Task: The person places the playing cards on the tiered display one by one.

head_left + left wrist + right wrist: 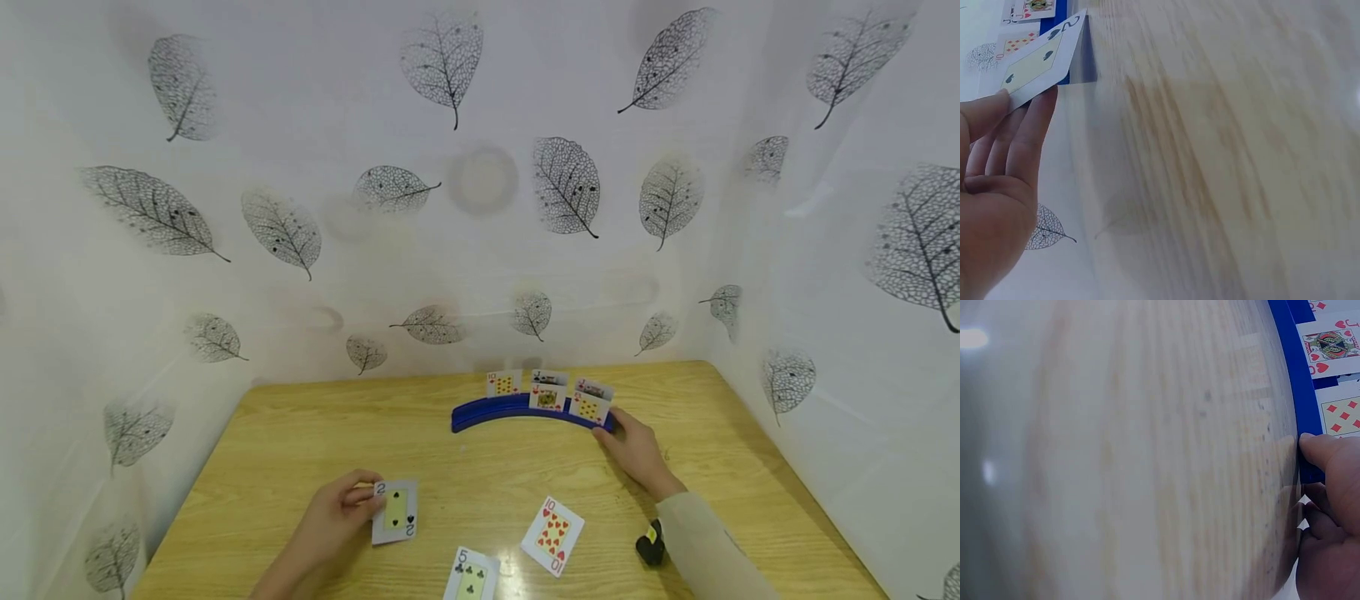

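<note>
In the head view my left hand [341,512] pinches a two of spades [395,510] by its left edge, above the table's left part. The left wrist view shows the thumb on the face of the two of spades [1041,61] and the fingers behind it. My right hand [637,450] grips the right end of a curved blue card holder [491,408], thumb at the front. In the holder stand a ten of diamonds [504,382], a jack of hearts [1333,347] and a diamond card [588,408], with face cards partly hidden behind the last two.
A ten of hearts [552,535] lies face up on the wooden table [315,433]. Left of it lies a five of clubs [471,575], cut off by the frame's bottom. A small black object [651,543] with a yellow mark sits beside the right sleeve. Leaf-printed curtains [480,250] surround the table.
</note>
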`<state>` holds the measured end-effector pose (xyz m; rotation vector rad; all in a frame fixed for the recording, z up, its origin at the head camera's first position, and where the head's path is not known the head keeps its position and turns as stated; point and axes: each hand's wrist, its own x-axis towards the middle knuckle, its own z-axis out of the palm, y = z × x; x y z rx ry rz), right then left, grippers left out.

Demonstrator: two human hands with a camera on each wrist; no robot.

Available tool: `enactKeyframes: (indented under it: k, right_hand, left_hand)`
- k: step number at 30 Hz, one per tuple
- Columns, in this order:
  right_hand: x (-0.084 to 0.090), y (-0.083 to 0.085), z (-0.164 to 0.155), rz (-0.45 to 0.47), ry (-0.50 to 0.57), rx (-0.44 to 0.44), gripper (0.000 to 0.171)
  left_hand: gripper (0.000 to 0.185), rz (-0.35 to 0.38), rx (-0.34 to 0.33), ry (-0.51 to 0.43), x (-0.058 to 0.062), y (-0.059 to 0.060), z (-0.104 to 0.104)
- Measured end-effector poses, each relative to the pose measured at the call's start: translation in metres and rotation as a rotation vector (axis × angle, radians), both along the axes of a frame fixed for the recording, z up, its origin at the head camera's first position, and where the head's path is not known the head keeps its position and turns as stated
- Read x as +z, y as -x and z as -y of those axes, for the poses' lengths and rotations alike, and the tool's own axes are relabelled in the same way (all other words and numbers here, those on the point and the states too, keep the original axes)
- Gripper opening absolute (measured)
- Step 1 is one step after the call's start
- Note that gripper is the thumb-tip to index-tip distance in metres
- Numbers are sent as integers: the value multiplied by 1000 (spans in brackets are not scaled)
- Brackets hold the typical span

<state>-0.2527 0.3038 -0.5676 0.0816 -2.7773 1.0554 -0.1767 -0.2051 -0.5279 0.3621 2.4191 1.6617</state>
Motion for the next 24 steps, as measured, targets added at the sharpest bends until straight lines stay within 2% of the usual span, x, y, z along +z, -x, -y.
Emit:
enactKeyframes:
  k: [4, 10, 16, 24]
  right_hand:
    - [0, -1, -1, 23, 6, 1, 56]
    - [1, 0, -2, 38, 11, 1, 57]
    - [2, 0, -1, 42, 5, -5, 57]
    - [1, 0, 0, 24, 0, -6, 56]
  left_hand:
    - [34, -18, 46, -24, -2, 7, -10]
    - [33, -17, 136, -39, 3, 20, -28]
    - [28, -90, 203, -43, 9, 33, -48]
    - [21, -193, 236, -58, 14, 51, -77]
